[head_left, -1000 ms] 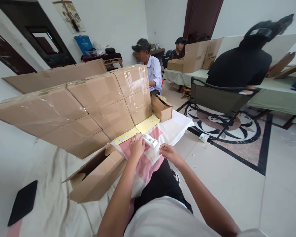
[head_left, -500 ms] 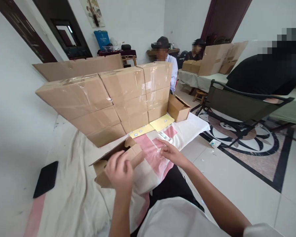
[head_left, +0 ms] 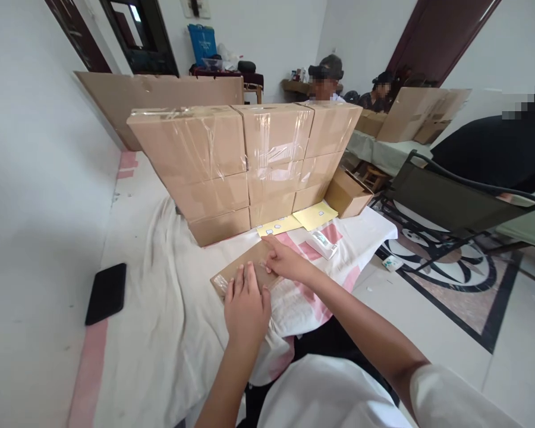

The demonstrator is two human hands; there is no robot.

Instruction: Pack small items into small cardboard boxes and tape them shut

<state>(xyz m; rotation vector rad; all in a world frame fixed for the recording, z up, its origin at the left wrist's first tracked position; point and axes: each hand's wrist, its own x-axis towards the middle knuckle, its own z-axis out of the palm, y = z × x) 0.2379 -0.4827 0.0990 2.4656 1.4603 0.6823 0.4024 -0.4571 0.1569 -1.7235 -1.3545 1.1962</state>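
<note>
A small cardboard box (head_left: 243, 257) lies in front of me on the cloth, its lid closed and clear tape showing at its left end. My left hand (head_left: 248, 300) rests flat on top of it, fingers stretched forward. On the box's right part is my right hand (head_left: 288, 260), index finger extended towards the far edge and the other fingers partly curled. Neither hand grips anything. Right of the box lies a white packet (head_left: 321, 244). Two yellow sheets with small printed shapes, the nearer-left sheet (head_left: 282, 225) and the right sheet (head_left: 314, 215), lie beyond it.
A wall of taped cardboard boxes (head_left: 274, 139) stands across the back of the table. An open box (head_left: 348, 193) sits at its right end. A black tablet-like object (head_left: 106, 293) lies at left. Beyond are a folding chair (head_left: 477, 169) and several people at tables.
The small box's open lid has closed. My left hand has come down flat onto it, and my right hand has moved left onto the box. The camera view has shifted.
</note>
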